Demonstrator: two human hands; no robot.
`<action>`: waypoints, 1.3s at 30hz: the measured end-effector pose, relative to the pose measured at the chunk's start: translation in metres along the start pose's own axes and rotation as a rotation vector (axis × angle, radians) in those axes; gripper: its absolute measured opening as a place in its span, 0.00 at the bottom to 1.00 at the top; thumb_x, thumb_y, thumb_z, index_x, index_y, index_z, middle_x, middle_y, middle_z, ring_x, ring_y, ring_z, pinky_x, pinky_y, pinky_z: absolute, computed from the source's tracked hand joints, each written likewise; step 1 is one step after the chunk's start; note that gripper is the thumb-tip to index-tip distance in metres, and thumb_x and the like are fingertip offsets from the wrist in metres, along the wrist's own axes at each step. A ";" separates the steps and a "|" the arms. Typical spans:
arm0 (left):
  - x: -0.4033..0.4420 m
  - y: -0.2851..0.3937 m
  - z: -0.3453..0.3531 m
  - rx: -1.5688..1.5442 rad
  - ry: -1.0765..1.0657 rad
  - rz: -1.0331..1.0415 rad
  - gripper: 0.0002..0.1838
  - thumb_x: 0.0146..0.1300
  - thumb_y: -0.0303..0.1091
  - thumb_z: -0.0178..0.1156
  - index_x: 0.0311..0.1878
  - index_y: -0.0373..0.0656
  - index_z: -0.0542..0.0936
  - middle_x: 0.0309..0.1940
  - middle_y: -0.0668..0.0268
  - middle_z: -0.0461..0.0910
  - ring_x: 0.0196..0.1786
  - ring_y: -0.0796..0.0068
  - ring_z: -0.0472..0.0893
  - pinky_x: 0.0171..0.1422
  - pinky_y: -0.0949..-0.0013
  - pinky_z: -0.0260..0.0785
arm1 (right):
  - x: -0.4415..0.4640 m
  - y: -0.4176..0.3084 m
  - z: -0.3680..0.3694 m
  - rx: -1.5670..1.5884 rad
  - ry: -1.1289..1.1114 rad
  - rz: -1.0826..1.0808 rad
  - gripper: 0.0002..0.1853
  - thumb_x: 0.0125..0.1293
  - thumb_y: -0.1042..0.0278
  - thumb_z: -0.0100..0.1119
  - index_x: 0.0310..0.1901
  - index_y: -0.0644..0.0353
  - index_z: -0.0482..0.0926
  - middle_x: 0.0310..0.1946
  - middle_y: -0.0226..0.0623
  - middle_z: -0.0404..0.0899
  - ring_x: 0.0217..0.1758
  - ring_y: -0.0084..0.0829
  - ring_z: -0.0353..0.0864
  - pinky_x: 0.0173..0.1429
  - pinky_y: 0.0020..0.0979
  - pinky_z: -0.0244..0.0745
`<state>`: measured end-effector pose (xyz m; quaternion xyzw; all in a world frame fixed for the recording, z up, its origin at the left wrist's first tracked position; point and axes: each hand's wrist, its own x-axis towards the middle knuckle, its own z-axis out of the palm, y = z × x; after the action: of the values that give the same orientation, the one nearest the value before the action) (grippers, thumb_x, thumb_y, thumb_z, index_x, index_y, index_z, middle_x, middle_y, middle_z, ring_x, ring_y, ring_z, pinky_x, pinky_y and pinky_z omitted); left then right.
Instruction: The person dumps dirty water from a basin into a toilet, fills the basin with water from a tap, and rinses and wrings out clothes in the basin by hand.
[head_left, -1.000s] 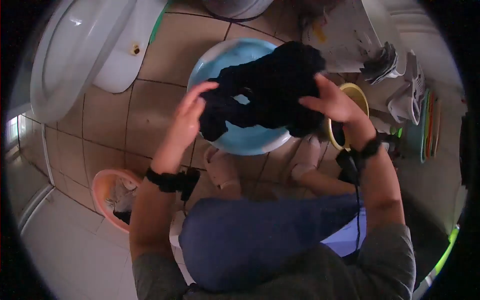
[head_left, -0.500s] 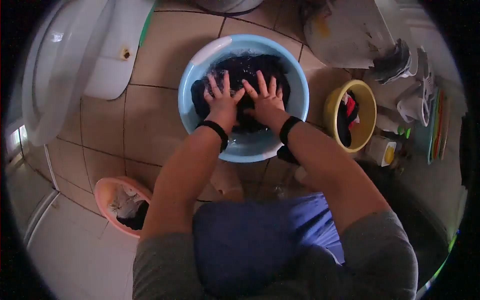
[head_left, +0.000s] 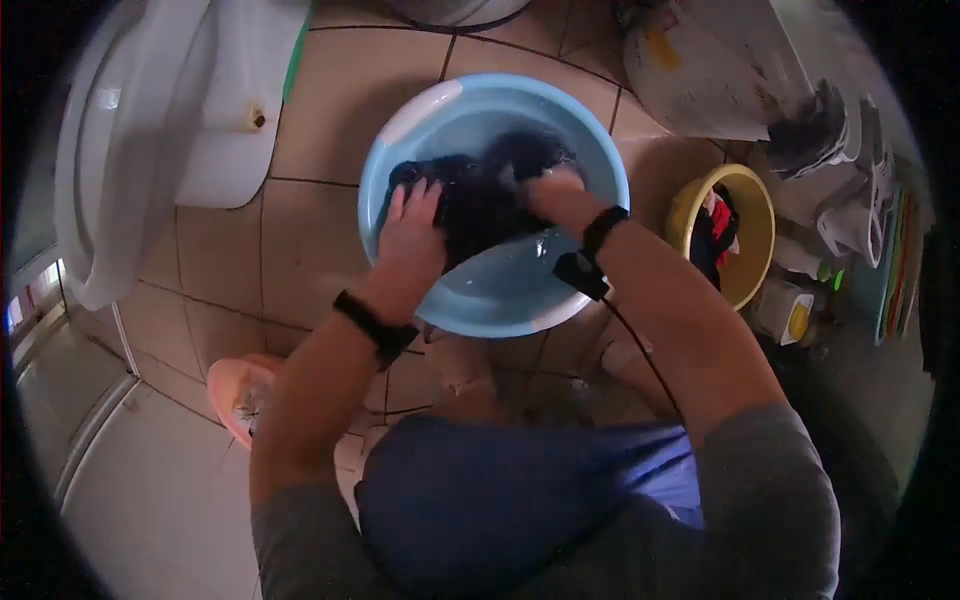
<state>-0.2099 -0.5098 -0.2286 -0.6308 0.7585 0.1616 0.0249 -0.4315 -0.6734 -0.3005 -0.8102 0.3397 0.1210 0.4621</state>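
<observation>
A light-blue basin [head_left: 490,318] on the floor holds water and a soaked dark garment [head_left: 475,205]. My left hand [head_left: 412,232] grips the garment's left side, fingers bent over the cloth and thumb out of sight. On the right side, my right hand [head_left: 562,195] is closed on the same garment. Its fingers are mostly hidden by the cloth and smeared by motion. Both wrists wear black bands, and a dark box with a cable hangs by the right one.
To the right stands a yellow basin [head_left: 768,235] with dark and red clothes. A pink basin [head_left: 228,395] sits at lower left, partly behind my left arm. White fixtures [head_left: 225,160] rise at upper left. Shoes [head_left: 850,225] and a yellow-marked container [head_left: 785,312] line the right side.
My spread hands have left their flat press on the garment and moved apart, closing on its two sides. The garment has shifted, baring more water at the basin's front.
</observation>
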 end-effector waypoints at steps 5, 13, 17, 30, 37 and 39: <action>-0.036 0.014 -0.050 -0.394 -0.094 -0.171 0.33 0.56 0.40 0.61 0.65 0.42 0.67 0.67 0.44 0.54 0.68 0.41 0.56 0.71 0.46 0.52 | -0.048 -0.073 -0.027 -0.365 0.411 0.173 0.35 0.57 0.51 0.61 0.66 0.44 0.63 0.61 0.51 0.63 0.58 0.56 0.67 0.62 0.48 0.64; 0.015 0.035 -0.008 -1.626 0.104 -0.802 0.51 0.59 0.74 0.42 0.75 0.54 0.36 0.72 0.44 0.43 0.71 0.45 0.52 0.68 0.50 0.55 | 0.009 -0.106 0.041 0.184 0.291 0.678 0.50 0.49 0.28 0.60 0.71 0.38 0.54 0.70 0.60 0.39 0.70 0.65 0.48 0.70 0.55 0.51; 0.033 0.010 0.068 -1.928 0.014 -0.894 0.50 0.59 0.77 0.34 0.73 0.48 0.48 0.70 0.53 0.56 0.69 0.54 0.61 0.67 0.55 0.59 | 0.002 -0.108 0.047 0.759 0.310 0.387 0.35 0.57 0.49 0.64 0.63 0.56 0.67 0.65 0.48 0.59 0.63 0.41 0.66 0.64 0.39 0.65; 0.022 0.048 -0.013 -2.724 0.366 -0.640 0.28 0.65 0.57 0.51 0.51 0.39 0.75 0.42 0.60 0.79 0.44 0.67 0.79 0.52 0.66 0.71 | -0.066 -0.211 0.032 0.190 0.849 -0.343 0.16 0.43 0.63 0.73 0.28 0.63 0.78 0.41 0.46 0.68 0.46 0.50 0.64 0.50 0.44 0.64; 0.014 0.062 -0.053 -1.646 0.305 -0.666 0.24 0.67 0.47 0.48 0.53 0.33 0.73 0.47 0.57 0.76 0.49 0.69 0.75 0.52 0.66 0.67 | -0.026 -0.137 -0.023 0.090 0.688 0.070 0.19 0.60 0.48 0.59 0.37 0.58 0.77 0.37 0.45 0.76 0.39 0.50 0.79 0.40 0.44 0.76; 0.001 0.059 -0.052 -1.643 0.360 -0.625 0.26 0.67 0.47 0.48 0.55 0.32 0.71 0.49 0.57 0.75 0.51 0.69 0.74 0.53 0.66 0.67 | -0.038 -0.118 -0.035 -0.169 0.605 0.042 0.25 0.59 0.45 0.60 0.49 0.56 0.73 0.42 0.47 0.74 0.47 0.50 0.77 0.46 0.44 0.76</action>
<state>-0.2589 -0.5159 -0.1672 -0.6433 0.1898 0.5378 -0.5108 -0.3858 -0.6452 -0.1836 -0.8378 0.4670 -0.0884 0.2687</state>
